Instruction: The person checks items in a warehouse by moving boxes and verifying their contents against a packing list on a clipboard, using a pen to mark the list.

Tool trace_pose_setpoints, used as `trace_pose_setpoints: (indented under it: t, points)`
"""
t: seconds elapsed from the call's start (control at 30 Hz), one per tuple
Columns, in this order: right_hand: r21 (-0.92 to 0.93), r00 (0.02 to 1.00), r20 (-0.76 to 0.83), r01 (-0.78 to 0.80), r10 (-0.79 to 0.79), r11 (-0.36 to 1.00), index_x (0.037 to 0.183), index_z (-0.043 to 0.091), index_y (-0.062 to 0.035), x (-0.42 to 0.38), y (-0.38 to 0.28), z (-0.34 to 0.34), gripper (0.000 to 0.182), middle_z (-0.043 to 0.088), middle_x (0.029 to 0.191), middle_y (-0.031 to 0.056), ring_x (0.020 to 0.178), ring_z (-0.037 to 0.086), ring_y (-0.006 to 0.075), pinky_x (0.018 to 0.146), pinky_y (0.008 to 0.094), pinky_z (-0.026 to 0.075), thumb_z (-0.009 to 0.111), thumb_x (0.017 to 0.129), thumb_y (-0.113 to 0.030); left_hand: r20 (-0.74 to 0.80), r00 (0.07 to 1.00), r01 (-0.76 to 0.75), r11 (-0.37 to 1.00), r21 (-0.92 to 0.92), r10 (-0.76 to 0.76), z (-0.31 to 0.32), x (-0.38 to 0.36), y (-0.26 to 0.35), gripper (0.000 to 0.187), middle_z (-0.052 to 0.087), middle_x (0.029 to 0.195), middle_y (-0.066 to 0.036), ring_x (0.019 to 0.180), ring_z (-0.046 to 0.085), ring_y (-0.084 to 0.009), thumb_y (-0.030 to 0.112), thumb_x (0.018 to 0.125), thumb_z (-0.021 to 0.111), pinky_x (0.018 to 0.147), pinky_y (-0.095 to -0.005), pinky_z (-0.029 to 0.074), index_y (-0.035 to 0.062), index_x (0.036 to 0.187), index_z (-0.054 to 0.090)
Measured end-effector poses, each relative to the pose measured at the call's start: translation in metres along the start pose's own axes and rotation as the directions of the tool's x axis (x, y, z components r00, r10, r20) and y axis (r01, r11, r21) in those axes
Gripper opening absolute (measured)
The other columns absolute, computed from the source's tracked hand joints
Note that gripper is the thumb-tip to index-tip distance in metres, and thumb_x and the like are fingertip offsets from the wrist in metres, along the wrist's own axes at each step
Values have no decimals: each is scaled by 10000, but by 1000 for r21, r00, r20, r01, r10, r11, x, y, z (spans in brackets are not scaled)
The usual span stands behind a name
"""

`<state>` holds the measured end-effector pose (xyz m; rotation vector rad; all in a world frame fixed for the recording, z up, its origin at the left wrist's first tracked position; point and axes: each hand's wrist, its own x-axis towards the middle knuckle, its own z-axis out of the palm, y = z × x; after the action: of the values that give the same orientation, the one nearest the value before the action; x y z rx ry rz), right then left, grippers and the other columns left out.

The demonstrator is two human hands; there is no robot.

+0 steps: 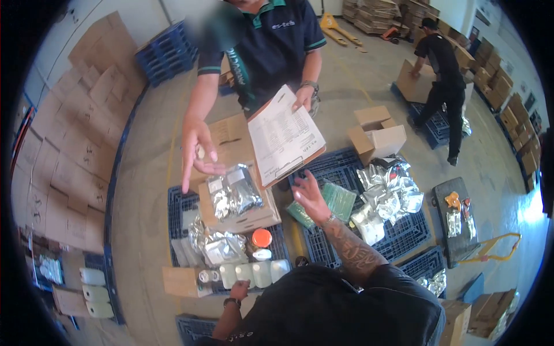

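A wide, rounded view of a warehouse floor (144, 230), with tall stacks of brown cardboard boxes (63, 196) along the left wall and a yellow pallet jack (333, 29) at the back. At upper right, a worker in dark clothes (444, 75) bends over a large carton.

In front, a person in a dark polo shirt with green trim (271, 52) holds a brown clipboard with printed sheets (285, 135) and holds out an open palm. This looks like a pause for talk or checking.

Between the two people, blue plastic pallets (404, 239) serve as the surface. They carry an open cardboard box (386, 141), crumpled silver foil bags (392, 190), flat green wrapped packs (337, 202) and, at left, a row of translucent white plastic jugs (262, 274) near an orange-lidded jar (262, 237).

The wearer's right hand (311, 199), on a tattooed forearm, is open with fingers spread, gripping nothing, near the clipboard and above the green packs. The left hand (241, 288) is at the jugs, fingers partly curled; whether it grips one, I cannot tell. Lifting a jug would call for a firm hold, clear of its neighbours.
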<state>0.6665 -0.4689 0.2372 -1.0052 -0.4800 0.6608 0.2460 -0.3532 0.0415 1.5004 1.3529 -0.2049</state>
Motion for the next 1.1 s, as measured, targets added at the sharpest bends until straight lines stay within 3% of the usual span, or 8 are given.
trace_pose_setpoints:
  t: [0.27, 0.33, 0.4, 0.6, 0.67, 0.83, 1.0, 1.1]
  points:
    - [103, 960, -220, -156, 175, 982, 1254, 472, -14, 25, -9, 65, 380, 596, 1116, 87, 970, 607, 154, 758, 296, 539, 588, 934, -183, -154, 982, 82, 985, -150, -105, 16, 3, -25, 613, 599, 827, -152, 684, 612, -207, 302, 791, 711, 573, -335, 526, -132, 1109, 416]
    - [31, 964, -190, -181, 184, 983, 1220, 497, 6, 25, 5, 57, 344, 601, 1096, 89, 976, 618, 173, 748, 318, 562, 577, 935, -169, -230, 973, -66, 964, -256, 6, 20, -3, -37, 600, 568, 883, -191, 715, 619, -236, 265, 791, 706, 591, -345, 535, -153, 1071, 380]
    - [-93, 985, -171, -6, -10, 996, 1216, 498, 13, 18, 19, 55, 336, 597, 1106, 97, 977, 620, 186, 753, 332, 567, 567, 936, -160, -135, 991, -24, 957, -289, -16, 12, -19, -32, 519, 563, 865, -176, 730, 626, -238, 254, 794, 707, 591, -342, 532, -108, 1022, 413]
    - [41, 977, -137, -162, 166, 986, 1216, 488, 24, -29, -11, 70, 338, 579, 1130, 111, 977, 617, 211, 780, 351, 565, 566, 927, -133, -134, 991, -27, 924, -382, -26, 15, -26, -38, 407, 571, 762, -104, 703, 611, -190, 255, 824, 677, 557, -318, 488, -37, 984, 443]
    - [13, 970, -159, -187, 186, 982, 1216, 488, 29, -45, -8, 61, 342, 573, 1140, 111, 983, 614, 214, 762, 348, 562, 564, 926, -134, -433, 895, -252, 922, -294, 106, 14, -19, -41, 360, 569, 747, -90, 686, 605, -171, 277, 836, 674, 566, -307, 479, 2, 922, 458]
    - [-112, 968, -202, -177, 152, 978, 1182, 530, 37, -92, -31, 57, 311, 609, 1087, 93, 927, 607, 139, 737, 257, 497, 571, 910, -108, -289, 935, -315, 853, -416, 205, -48, -65, 49, 309, 501, 724, -40, 692, 578, -126, 246, 868, 686, 612, -276, 446, 66, 860, 435]
    - [-355, 986, -76, -165, 148, 920, 1131, 571, 70, -125, -60, 60, 313, 653, 1004, 103, 888, 619, 153, 733, 285, 499, 586, 884, -122, -361, 710, -692, 694, -198, 605, -101, -85, 101, 336, 513, 920, -57, 920, 538, -168, 192, 816, 735, 772, -312, 457, 39, 990, 491]
    - [-886, 877, 150, -86, 456, 455, 1058, 634, 47, -124, -101, 92, 286, 676, 832, 69, 749, 622, 127, 692, 292, 503, 604, 900, -190, -317, 399, -836, 483, 260, 861, -141, -129, 161, 534, 523, 1134, -146, 1073, 537, -259, 211, 770, 767, 912, -378, 442, 13, 1181, 490]
